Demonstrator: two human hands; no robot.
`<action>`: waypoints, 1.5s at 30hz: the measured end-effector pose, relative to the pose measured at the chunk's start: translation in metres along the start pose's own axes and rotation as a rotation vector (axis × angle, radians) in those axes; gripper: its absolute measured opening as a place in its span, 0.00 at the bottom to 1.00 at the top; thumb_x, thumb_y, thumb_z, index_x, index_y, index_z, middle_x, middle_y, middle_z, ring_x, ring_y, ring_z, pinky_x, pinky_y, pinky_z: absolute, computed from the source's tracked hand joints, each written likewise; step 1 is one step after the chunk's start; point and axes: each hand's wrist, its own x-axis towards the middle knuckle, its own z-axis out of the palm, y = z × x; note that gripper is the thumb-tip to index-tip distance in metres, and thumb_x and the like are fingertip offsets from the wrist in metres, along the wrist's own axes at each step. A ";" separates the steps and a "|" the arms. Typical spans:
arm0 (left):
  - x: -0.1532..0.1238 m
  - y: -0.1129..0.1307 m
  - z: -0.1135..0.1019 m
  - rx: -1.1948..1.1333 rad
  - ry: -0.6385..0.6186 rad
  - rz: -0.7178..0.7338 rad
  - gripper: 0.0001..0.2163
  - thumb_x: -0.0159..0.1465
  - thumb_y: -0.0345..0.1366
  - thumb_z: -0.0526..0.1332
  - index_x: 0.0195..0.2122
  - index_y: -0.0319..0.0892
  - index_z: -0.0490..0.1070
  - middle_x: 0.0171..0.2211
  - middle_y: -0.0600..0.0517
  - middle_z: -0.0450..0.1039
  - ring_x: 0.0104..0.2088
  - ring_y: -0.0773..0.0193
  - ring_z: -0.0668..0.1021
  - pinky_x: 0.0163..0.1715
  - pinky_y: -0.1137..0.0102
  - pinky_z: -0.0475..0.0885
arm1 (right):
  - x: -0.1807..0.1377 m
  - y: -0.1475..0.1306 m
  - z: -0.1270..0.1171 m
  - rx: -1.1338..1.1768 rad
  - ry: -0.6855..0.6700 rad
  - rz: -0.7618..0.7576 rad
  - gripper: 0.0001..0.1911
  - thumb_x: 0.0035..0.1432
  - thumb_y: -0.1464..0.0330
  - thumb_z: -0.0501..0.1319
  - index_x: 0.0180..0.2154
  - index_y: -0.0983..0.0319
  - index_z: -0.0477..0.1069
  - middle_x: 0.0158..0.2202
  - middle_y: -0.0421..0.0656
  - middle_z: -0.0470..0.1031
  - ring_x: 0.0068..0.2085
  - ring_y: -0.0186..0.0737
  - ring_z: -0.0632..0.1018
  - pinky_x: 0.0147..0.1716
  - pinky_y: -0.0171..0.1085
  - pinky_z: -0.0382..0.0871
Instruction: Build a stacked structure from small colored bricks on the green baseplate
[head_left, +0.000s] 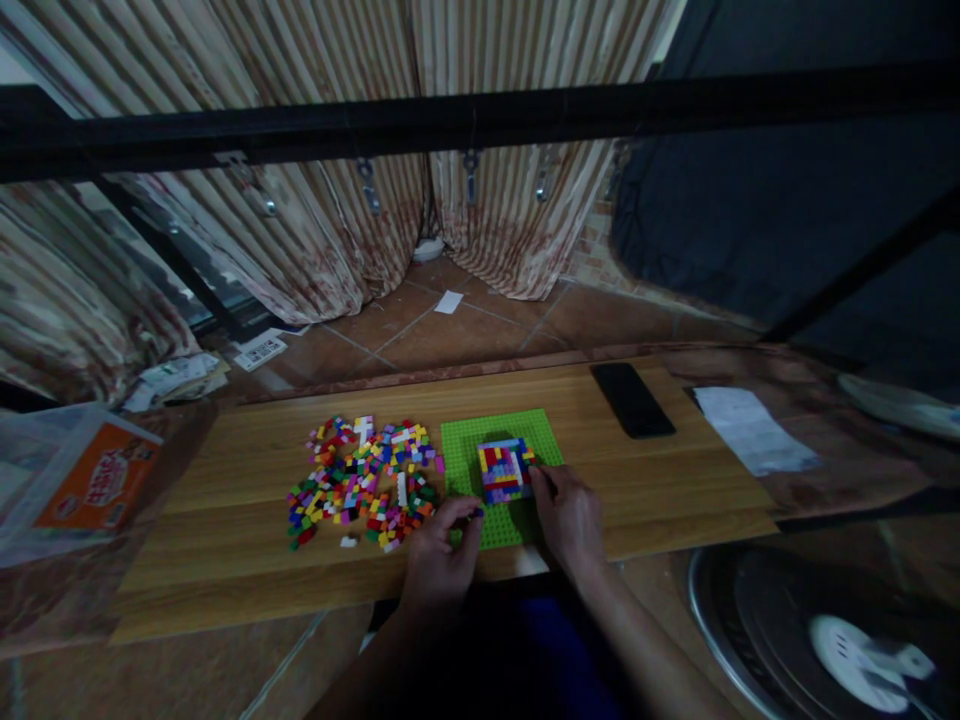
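A green studded baseplate lies on the wooden board, carrying a low block of multi-coloured toy bricks with red, blue, yellow, purple and white pieces. My left hand is at the plate's front left corner, thumb and forefinger closed on a small dark blue brick. At the right edge of the brick block, my right hand has its fingertips pinched together against it. Whatever those fingertips may hold is hidden. Left of the plate spreads a loose pile of mixed bricks.
A black phone lies at the board's back right. White paper is beyond its right end. A clear plastic box with an orange label stands at the left. A dark rail crosses before striped curtains.
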 end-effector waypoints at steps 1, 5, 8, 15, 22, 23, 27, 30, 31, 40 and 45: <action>0.003 0.004 0.000 0.004 -0.003 0.005 0.10 0.63 0.39 0.58 0.42 0.46 0.75 0.38 0.52 0.80 0.39 0.63 0.80 0.42 0.69 0.76 | -0.001 0.001 0.000 0.011 -0.004 -0.004 0.23 0.66 0.56 0.49 0.38 0.64 0.77 0.37 0.51 0.80 0.37 0.47 0.79 0.37 0.41 0.69; 0.017 0.024 0.005 0.039 -0.034 0.050 0.09 0.65 0.38 0.56 0.43 0.46 0.74 0.39 0.53 0.80 0.40 0.64 0.80 0.43 0.68 0.75 | -0.005 0.003 -0.003 0.104 0.027 -0.005 0.24 0.65 0.54 0.50 0.42 0.64 0.76 0.39 0.52 0.79 0.39 0.47 0.79 0.39 0.42 0.70; 0.029 0.036 0.013 0.097 -0.036 0.123 0.08 0.65 0.35 0.57 0.41 0.46 0.75 0.38 0.54 0.80 0.40 0.65 0.80 0.43 0.68 0.74 | -0.008 0.006 -0.006 0.185 0.046 0.007 0.23 0.66 0.55 0.49 0.42 0.64 0.76 0.39 0.51 0.79 0.40 0.46 0.79 0.40 0.41 0.70; 0.053 0.046 0.040 0.285 -0.008 0.302 0.06 0.62 0.31 0.62 0.36 0.46 0.78 0.39 0.52 0.78 0.44 0.60 0.76 0.48 0.62 0.70 | -0.009 0.017 -0.009 0.307 0.027 0.043 0.22 0.66 0.56 0.50 0.39 0.64 0.76 0.36 0.49 0.78 0.38 0.43 0.78 0.39 0.39 0.70; 0.064 0.047 0.051 0.393 -0.032 0.317 0.04 0.61 0.32 0.64 0.34 0.47 0.79 0.34 0.54 0.80 0.39 0.60 0.75 0.45 0.59 0.64 | -0.007 0.023 -0.006 0.378 0.041 0.074 0.21 0.65 0.56 0.51 0.38 0.62 0.77 0.37 0.47 0.79 0.39 0.43 0.78 0.41 0.39 0.70; 0.064 0.047 0.052 0.411 -0.033 0.315 0.04 0.61 0.32 0.64 0.33 0.47 0.79 0.34 0.54 0.80 0.39 0.60 0.75 0.45 0.59 0.63 | -0.007 0.023 -0.006 0.385 0.041 0.076 0.21 0.65 0.56 0.52 0.38 0.62 0.77 0.37 0.47 0.79 0.39 0.43 0.78 0.41 0.39 0.70; 0.063 0.047 0.051 0.483 -0.040 0.325 0.04 0.61 0.33 0.63 0.33 0.48 0.78 0.34 0.54 0.80 0.39 0.59 0.75 0.46 0.57 0.61 | -0.007 0.023 -0.006 0.408 0.038 0.087 0.21 0.64 0.55 0.52 0.38 0.62 0.77 0.37 0.47 0.79 0.39 0.43 0.79 0.41 0.39 0.71; 0.062 0.047 0.051 0.520 -0.039 0.345 0.04 0.61 0.33 0.63 0.33 0.49 0.78 0.33 0.53 0.80 0.39 0.58 0.75 0.47 0.56 0.60 | -0.005 0.022 -0.007 0.421 0.028 0.113 0.21 0.63 0.54 0.53 0.37 0.61 0.77 0.37 0.47 0.79 0.39 0.43 0.79 0.41 0.40 0.71; 0.062 0.048 0.051 0.526 -0.034 0.349 0.04 0.60 0.33 0.63 0.33 0.48 0.77 0.33 0.53 0.80 0.39 0.58 0.75 0.48 0.56 0.60 | -0.004 0.022 -0.008 0.429 0.020 0.127 0.21 0.63 0.54 0.53 0.37 0.61 0.77 0.37 0.47 0.80 0.39 0.44 0.79 0.41 0.40 0.71; 0.062 0.052 0.053 0.529 -0.005 0.345 0.07 0.59 0.28 0.61 0.36 0.46 0.75 0.33 0.53 0.80 0.39 0.57 0.75 0.50 0.54 0.60 | 0.015 0.007 -0.012 0.441 -0.075 0.216 0.18 0.57 0.55 0.59 0.37 0.61 0.78 0.36 0.47 0.82 0.37 0.45 0.80 0.39 0.41 0.72; 0.063 0.050 0.055 0.510 0.000 0.332 0.12 0.58 0.25 0.60 0.40 0.46 0.74 0.33 0.52 0.79 0.38 0.57 0.76 0.50 0.54 0.62 | 0.021 0.001 -0.013 0.325 -0.110 0.189 0.15 0.56 0.59 0.58 0.36 0.60 0.79 0.34 0.46 0.82 0.35 0.45 0.81 0.36 0.40 0.71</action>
